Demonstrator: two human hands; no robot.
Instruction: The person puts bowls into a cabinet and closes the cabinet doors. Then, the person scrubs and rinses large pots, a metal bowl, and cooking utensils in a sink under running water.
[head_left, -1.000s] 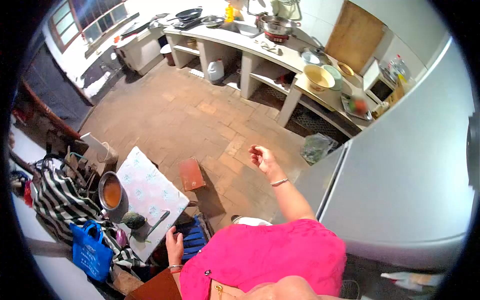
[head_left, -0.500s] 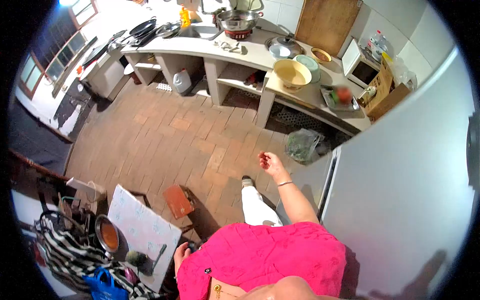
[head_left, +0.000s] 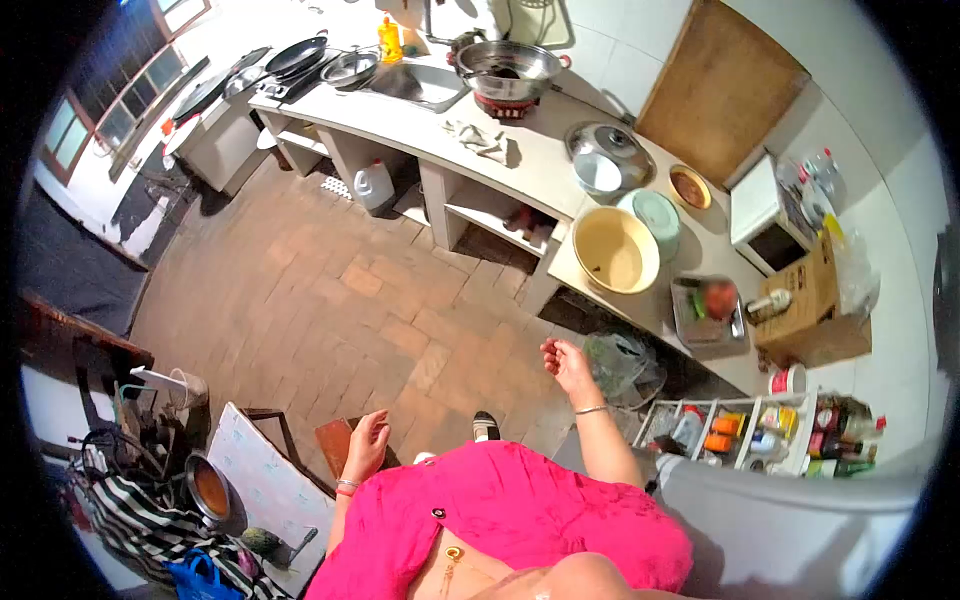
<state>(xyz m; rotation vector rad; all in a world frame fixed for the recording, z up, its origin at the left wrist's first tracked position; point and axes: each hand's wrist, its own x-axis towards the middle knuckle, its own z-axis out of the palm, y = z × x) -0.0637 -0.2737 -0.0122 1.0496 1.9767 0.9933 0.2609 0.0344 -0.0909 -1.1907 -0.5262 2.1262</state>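
Observation:
My right hand [head_left: 567, 366] hangs in the air ahead of me, fingers loosely curled, with nothing visible in it. Just past it, on the floor under the counter, sits a clear plastic bag [head_left: 612, 362] with something green inside. My left hand [head_left: 367, 443] is held low in front of the pink top, bent at the wrist, with no object seen in it. Beside that hand is a reddish-brown stool [head_left: 338, 440], partly covered by the hand and a patterned tabletop [head_left: 245, 490].
The counter [head_left: 545, 130] holds a steel pot [head_left: 508, 72], a cloth [head_left: 478, 139], a yellow basin [head_left: 615, 250], a steel tray [head_left: 708, 312] and a cardboard box [head_left: 805, 300]. A white rack [head_left: 750, 435] with bottles stands by the grey fridge [head_left: 790, 510]. Brick flooring [head_left: 330, 280] lies ahead.
The view has moved forward, so the counter looks closer and the bottle rack now shows beside the fridge. My left hand has come up into view, and a different foot shows forward.

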